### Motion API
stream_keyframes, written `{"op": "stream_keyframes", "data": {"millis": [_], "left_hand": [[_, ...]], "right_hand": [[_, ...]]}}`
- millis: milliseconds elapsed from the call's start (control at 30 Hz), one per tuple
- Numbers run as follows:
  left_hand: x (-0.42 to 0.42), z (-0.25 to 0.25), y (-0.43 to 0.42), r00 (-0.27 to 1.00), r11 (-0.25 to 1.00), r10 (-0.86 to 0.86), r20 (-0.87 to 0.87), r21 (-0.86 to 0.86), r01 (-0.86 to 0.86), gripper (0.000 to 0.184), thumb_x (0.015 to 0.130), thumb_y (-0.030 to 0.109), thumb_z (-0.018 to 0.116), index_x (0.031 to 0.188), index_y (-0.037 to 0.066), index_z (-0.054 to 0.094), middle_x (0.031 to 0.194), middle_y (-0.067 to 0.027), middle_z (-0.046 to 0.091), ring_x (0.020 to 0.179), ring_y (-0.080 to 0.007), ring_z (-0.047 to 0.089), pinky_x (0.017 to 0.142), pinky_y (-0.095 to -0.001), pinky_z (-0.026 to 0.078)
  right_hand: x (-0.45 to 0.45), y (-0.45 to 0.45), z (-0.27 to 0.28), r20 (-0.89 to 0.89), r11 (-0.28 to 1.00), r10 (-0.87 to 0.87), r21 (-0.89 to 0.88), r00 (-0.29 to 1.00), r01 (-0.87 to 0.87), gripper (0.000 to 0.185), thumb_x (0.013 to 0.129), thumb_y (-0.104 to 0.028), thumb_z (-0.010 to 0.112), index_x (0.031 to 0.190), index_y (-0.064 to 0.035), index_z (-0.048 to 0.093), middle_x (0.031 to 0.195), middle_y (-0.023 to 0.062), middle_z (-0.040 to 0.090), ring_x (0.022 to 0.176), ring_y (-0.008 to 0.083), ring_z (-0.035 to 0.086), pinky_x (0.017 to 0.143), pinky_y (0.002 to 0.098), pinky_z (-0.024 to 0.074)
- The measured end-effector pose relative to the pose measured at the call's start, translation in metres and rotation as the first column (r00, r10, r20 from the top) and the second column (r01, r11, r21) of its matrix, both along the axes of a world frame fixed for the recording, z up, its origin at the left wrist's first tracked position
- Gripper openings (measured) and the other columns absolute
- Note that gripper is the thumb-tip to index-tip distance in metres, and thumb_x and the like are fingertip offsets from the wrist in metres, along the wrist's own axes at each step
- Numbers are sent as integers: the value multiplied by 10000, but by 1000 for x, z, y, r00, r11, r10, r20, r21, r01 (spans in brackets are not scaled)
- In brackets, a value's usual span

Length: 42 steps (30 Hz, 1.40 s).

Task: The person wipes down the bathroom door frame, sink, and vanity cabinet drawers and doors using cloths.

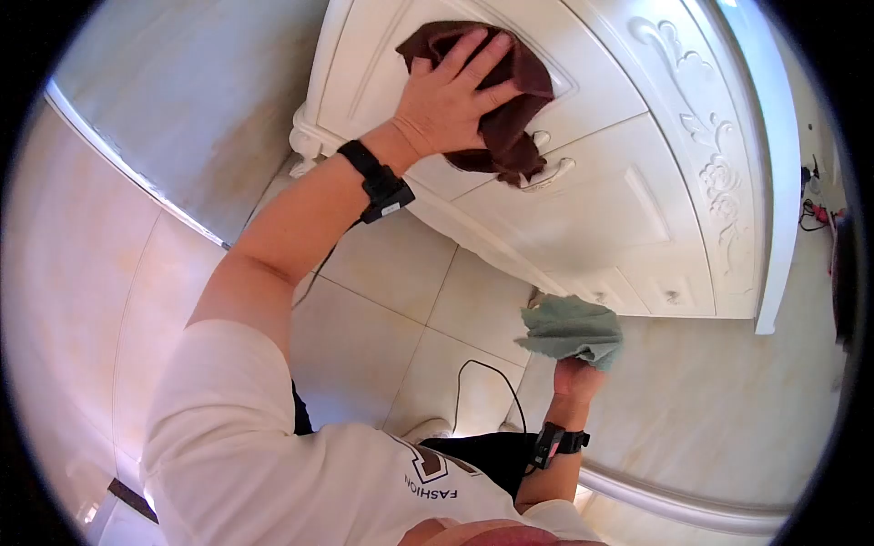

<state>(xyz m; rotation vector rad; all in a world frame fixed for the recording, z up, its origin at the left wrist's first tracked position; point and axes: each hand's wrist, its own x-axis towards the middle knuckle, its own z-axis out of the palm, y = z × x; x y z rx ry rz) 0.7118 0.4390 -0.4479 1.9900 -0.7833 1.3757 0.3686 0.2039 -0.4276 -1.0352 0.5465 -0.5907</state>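
My left hand presses a dark brown cloth against the front of a white cabinet. Its fingers are spread over the cloth, holding it there. The cloth's lower end hangs over one of the curved handles. Down at the right, my right hand grips a crumpled grey-green cloth, which hides most of its fingers. This second cloth is held apart from my body, near the cabinet's lower corner.
Carved flower relief runs along the cabinet's right side. Pale tiles cover the floor. A thin black cable loops near my feet, and both wrists wear black straps with small devices. Cords and small items sit at the far right.
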Motion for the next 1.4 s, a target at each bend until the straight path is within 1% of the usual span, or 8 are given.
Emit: {"op": "stream_keyframes", "data": {"millis": [167,433,667,733,867,933,1033,1400], "left_hand": [[2,10,13,997,999,-29,73,-23,30,477,631,455,752,1072,305,650,1461,-61,380,1355,-258,314,950,-530,326],[-4,39,62,988,831,-125,-90,535,154,753,426,305,856,1138,248,615,1514,-101,274,1403,-290,238,1035,-471,344],[-19,68,79,970,800,-219,-110,549,243,718,562,127,799,1235,183,554,1518,-54,289,1370,-242,308,996,-421,388],[-10,68,71,894,772,-223,-388,489,405,624,753,407,683,1199,-9,549,1470,-315,215,1362,-474,212,1072,-611,210],[21,50,61,990,999,-12,-137,48,19,659,667,424,748,1094,-48,575,1452,-365,182,1324,-538,214,1068,-616,220],[43,65,70,937,888,344,-59,-303,-345,748,719,343,726,1295,-44,445,1467,-357,159,1345,-518,174,1110,-564,133],[51,60,81,943,754,325,-67,-584,-302,639,760,168,689,1331,30,439,1428,-303,262,1285,-457,284,1081,-515,205],[49,17,47,943,841,271,-191,-431,-329,640,860,138,502,1440,-16,282,1373,-275,391,1254,-407,385,1039,-462,312]], "right_hand": [[-1,-2,-8,-30,994,-55,-100,998,52,405,955,-305,498,1308,-105,489,1295,73,532,1211,247,484,1024,426,401],[-5,-15,-17,14,988,73,-136,997,-70,413,965,-321,489,1312,-97,480,1297,70,531,1207,241,490,1035,411,392],[-6,-2,-11,33,989,21,-149,999,-16,430,945,-346,520,1290,-91,494,1287,68,541,1196,242,505,1038,408,393],[-8,1,-12,29,988,14,-156,999,-9,431,931,-363,541,1270,-99,509,1274,69,547,1188,242,509,1038,406,398],[-11,-5,-16,27,984,2,-180,1000,3,432,934,-375,528,1265,-97,513,1268,72,549,1187,246,509,1030,410,400],[-16,-8,-16,27,982,8,-187,1000,-3,429,937,-376,519,1263,-97,514,1267,73,549,1187,247,508,1028,414,398],[-14,-10,-16,72,989,63,-142,995,-52,419,953,-347,513,1300,-113,490,1318,46,514,1223,220,470,1032,407,381],[-5,-5,-15,19,984,95,-155,995,-91,391,949,-377,496,1239,-117,519,1243,75,550,1181,261,498,1022,437,387]]}}
